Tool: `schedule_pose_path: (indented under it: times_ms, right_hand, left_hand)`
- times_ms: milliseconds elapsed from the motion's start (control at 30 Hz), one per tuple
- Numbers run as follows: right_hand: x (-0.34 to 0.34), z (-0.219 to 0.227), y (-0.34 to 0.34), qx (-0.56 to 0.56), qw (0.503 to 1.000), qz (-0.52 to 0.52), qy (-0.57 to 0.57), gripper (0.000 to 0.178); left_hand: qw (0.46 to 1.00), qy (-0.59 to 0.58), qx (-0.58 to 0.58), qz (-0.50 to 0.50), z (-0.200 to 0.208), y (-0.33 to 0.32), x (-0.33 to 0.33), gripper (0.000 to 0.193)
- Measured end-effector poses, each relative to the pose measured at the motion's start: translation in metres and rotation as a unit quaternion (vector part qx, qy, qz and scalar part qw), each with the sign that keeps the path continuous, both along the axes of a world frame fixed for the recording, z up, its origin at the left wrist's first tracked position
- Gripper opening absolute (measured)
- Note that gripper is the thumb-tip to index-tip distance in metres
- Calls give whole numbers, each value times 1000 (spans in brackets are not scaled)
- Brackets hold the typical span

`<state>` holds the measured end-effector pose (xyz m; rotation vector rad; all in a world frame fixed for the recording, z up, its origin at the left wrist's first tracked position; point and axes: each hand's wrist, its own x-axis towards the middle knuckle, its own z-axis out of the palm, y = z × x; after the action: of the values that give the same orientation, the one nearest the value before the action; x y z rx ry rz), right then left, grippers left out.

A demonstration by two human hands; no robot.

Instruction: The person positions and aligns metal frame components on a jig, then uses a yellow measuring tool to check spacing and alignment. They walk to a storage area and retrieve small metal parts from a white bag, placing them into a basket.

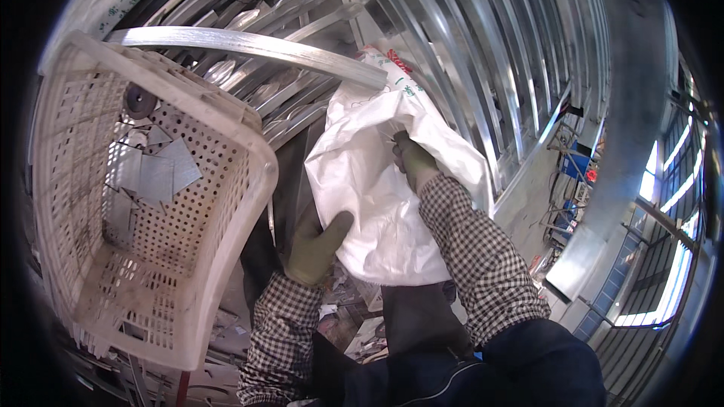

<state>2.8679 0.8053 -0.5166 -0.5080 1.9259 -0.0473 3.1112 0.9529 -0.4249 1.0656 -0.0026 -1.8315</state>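
Note:
A white woven sack (pixel 377 234) lies in front of me with its mouth spread wide. My left hand (pixel 317 245), in an olive-green glove, grips the sack's near left edge, thumb over the cloth and fingers hidden behind it. Inside the mouth is my right hand (pixel 416 162), gloved alike, with its fingers curled closed; what they hold, if anything, is hidden. A red cord (pixel 398 61) shows at the sack's far end.
At left stands a tilted whitish plastic crate (pixel 234 256) holding thin metal plates (pixel 170 173) and a dark roll (pixel 140 101). A long metal bar (pixel 264 46) reaches from crate to sack. Metal profiles (pixel 452 38) line the far right; another metal beam (pixel 584 252) hangs at right.

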Motion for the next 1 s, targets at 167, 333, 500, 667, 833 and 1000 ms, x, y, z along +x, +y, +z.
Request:
schedule_pose_path:
  times_ms: [167, 333, 500, 667, 833, 1000]
  right_hand:
    - [16, 79, 36, -45, 993, -107, -19, 23]
    - [29, 122, 46, -38, 986, -134, -90, 12]
    - [31, 155, 66, -67, 963, -197, -171, 12]
    - [33, 210, 74, -71, 955, -195, -211, 17]
    - [40, 242, 80, -85, 970, -143, -178, 27]
    - [41, 275, 80, -34, 957, -142, -250, 33]
  left_hand:
    - [989, -110, 65, -73, 24, 16, 19, 52]
    - [925, -377, -36, 31, 75, 16, 15, 48]
    - [964, -261, -45, 34, 98, -19, -52, 45]
    - [982, -174, 64, -26, 85, -55, -79, 59]
    - [982, 124, 141, 4, 103, -66, -84, 64]
    - [980, 176, 88, 30, 119, -72, -77, 58]
